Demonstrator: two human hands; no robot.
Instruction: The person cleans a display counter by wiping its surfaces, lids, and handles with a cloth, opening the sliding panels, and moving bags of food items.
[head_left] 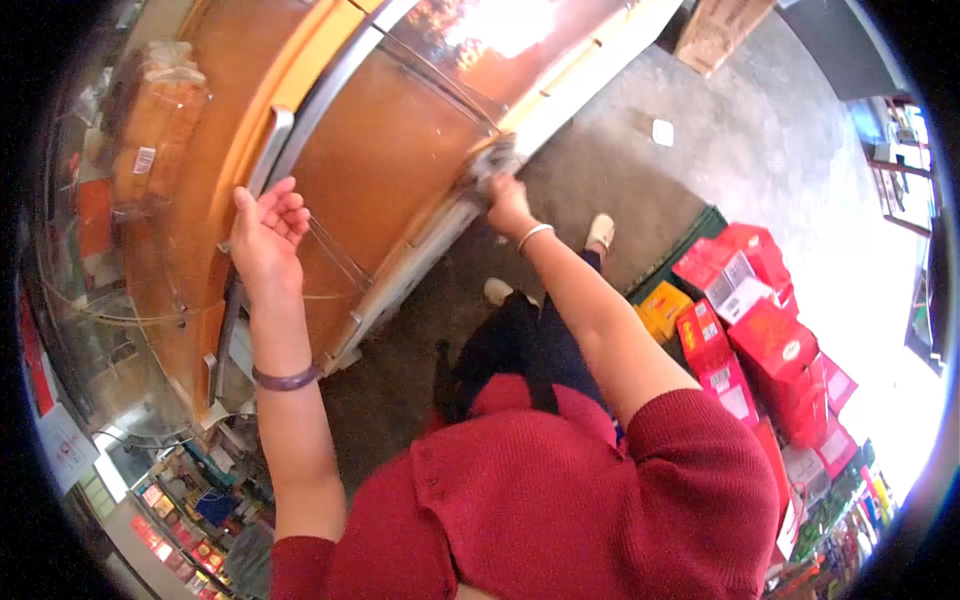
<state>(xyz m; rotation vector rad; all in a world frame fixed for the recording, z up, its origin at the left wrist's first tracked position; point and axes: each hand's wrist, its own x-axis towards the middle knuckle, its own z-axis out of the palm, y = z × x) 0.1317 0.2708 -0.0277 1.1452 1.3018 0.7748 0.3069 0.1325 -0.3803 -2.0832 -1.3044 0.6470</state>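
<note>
My right hand (511,207) is closed on a grey cloth (494,160), which is blurred by motion. The cloth lies against the lower edge of an orange-brown cabinet (360,140) with a shiny front. A pale bangle is on that wrist. My left hand (270,235) is raised palm up beside the cabinet's metal edge strip (318,95), its fingers loosely curled and apart, holding nothing. Whether it touches the strip, I cannot tell. A purple bangle (286,379) circles my left forearm.
Glass at the left shows a wrapped bread-like pack (165,130). Several red boxes (770,345) and a yellow box (662,311) are stacked at the right. A cardboard box (722,35) stands at the back on the concrete floor (640,185). My feet are between cabinet and boxes.
</note>
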